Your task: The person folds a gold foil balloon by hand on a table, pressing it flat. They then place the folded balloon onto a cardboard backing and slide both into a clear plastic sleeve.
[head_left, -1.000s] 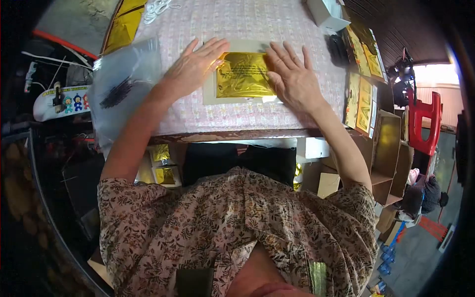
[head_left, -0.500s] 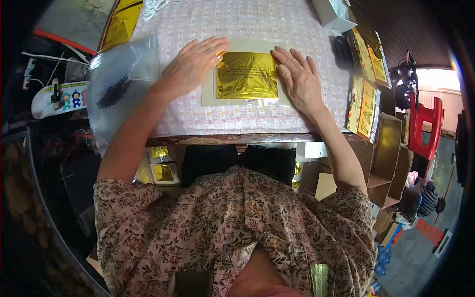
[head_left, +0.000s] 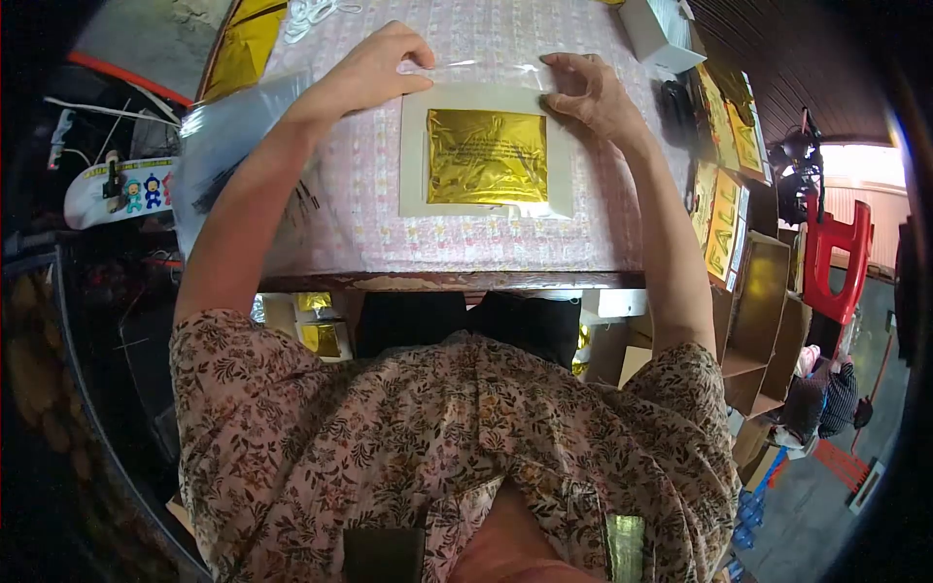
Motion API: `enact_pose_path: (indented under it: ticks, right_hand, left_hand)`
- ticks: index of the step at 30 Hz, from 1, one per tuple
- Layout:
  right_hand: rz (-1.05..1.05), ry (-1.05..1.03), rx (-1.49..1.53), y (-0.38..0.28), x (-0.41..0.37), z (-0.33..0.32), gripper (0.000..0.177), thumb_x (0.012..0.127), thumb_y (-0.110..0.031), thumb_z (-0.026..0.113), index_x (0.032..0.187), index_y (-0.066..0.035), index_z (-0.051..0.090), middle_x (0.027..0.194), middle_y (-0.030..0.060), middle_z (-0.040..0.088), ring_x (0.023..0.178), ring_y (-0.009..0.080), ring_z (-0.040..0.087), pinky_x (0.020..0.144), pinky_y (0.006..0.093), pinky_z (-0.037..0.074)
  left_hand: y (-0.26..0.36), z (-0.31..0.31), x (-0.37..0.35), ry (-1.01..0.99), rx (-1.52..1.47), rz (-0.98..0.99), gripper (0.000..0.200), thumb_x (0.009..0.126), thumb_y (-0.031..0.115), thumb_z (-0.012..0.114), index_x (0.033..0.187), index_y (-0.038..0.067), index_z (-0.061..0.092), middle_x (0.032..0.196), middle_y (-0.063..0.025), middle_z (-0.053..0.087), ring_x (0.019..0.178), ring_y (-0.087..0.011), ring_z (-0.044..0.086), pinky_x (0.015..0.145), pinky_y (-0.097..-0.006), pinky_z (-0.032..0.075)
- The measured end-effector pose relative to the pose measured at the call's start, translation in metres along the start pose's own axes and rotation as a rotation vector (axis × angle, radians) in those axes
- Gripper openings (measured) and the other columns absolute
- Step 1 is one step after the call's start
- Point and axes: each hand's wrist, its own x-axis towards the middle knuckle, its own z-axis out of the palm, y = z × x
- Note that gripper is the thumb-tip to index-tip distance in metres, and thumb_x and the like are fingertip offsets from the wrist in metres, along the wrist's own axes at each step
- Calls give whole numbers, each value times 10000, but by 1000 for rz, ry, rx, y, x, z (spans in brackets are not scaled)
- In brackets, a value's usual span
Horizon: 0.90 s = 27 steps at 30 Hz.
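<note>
A shiny gold foil packet (head_left: 487, 155) with small dark print lies on a pale flat board (head_left: 413, 175) on the patterned tablecloth. Clear plastic film (head_left: 486, 74) stretches between my hands just beyond the board's far edge. My left hand (head_left: 384, 68), at the film's left end, has its fingers curled round onto it. At the right end, my right hand (head_left: 591, 92) bends thumb and forefinger toward the film. The fingertips' exact hold on the clear film is hard to make out.
Clear plastic sheets (head_left: 233, 136) lie on the table's left side. Gold foil (head_left: 248, 49) and white cord (head_left: 316, 15) are at the far left. A white box (head_left: 661, 39), a dark object (head_left: 675, 107) and printed yellow packages (head_left: 721, 223) stand along the right edge.
Both hands have moved away from me, off the sides of the foil packet, to the board's far edge. Their flat fingers have curled, and the clear film now shows raised between them.
</note>
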Motion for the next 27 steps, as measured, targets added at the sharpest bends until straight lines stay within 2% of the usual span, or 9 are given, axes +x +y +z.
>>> enact_pose_path:
  ticks: [1, 3, 7, 9, 12, 14, 17, 20, 27]
  right_hand:
    - [24, -2, 46, -2, -1, -1, 525, 860, -128, 810, 1357, -77, 649, 1251, 151, 630, 1163, 265, 631, 1030, 368, 510]
    - [48, -4, 92, -1, -3, 0, 512, 858, -106, 802, 1347, -70, 655, 1242, 139, 645, 1155, 249, 635, 1031, 358, 508]
    - [73, 11, 390, 11, -8, 8, 355, 889, -23, 744, 1240, -30, 688, 1173, 97, 699, 1051, 192, 665, 961, 321, 537]
    - [109, -8, 489, 13, -11, 9, 307, 901, 0, 727, 1206, -20, 695, 1140, 85, 717, 1016, 173, 671, 926, 307, 548]
    - [126, 4, 497, 14, -15, 12, 214, 929, 19, 700, 1140, -12, 712, 1094, 69, 732, 967, 142, 667, 851, 288, 556]
    - [-160, 68, 400, 20, -17, 13, 147, 935, 10, 708, 1074, -14, 749, 1031, 56, 742, 949, 146, 660, 844, 293, 541]
    - [-278, 216, 183, 22, -20, 19, 96, 921, -13, 734, 1002, -28, 783, 1033, 64, 741, 976, 174, 663, 868, 308, 529]
    - [-315, 269, 10, 13, -27, 16, 113, 903, -37, 756, 1007, -50, 801, 1048, 87, 741, 1019, 211, 664, 896, 320, 522]
    - [-368, 272, 9, 22, -31, 20, 165, 917, -46, 741, 1072, -65, 795, 1086, 97, 741, 1078, 242, 669, 928, 339, 532]
  left_hand:
    - [0, -3, 2, -2, -2, -1, 290, 880, 155, 760, 1120, 18, 672, 1058, -102, 676, 1035, -256, 657, 960, -347, 512]
    - [6, -8, 7, -187, -215, -115, 279, 894, 132, 734, 1145, 26, 675, 1009, -86, 682, 1013, -237, 651, 952, -351, 510]
    - [18, -3, -1, -129, -234, -178, 249, 908, 125, 685, 1139, 32, 697, 995, -91, 722, 993, -276, 678, 911, -372, 521]
    - [16, 4, -5, 11, 82, 78, 258, 939, 89, 664, 1193, 59, 698, 979, -78, 687, 990, -273, 660, 909, -385, 506]
    - [17, 6, -12, -13, 86, 137, 248, 953, 108, 649, 1190, 84, 716, 1012, -71, 683, 1030, -268, 653, 915, -395, 489]
    - [22, 8, -19, 17, 137, 168, 248, 950, 104, 648, 1187, 97, 721, 1029, -58, 682, 1036, -252, 653, 926, -389, 478]
    - [28, 8, -24, 44, 208, 205, 253, 938, 88, 651, 1177, 113, 729, 1056, -38, 681, 1038, -227, 656, 945, -375, 459]
    - [29, 6, -28, 26, 254, 240, 274, 924, 62, 655, 1182, 118, 730, 1067, -32, 682, 1034, -219, 659, 953, -368, 452]
    - [41, -8, -39, -17, 300, 331, 353, 909, 27, 647, 1251, 85, 710, 1074, -49, 687, 1015, -214, 660, 957, -369, 456]
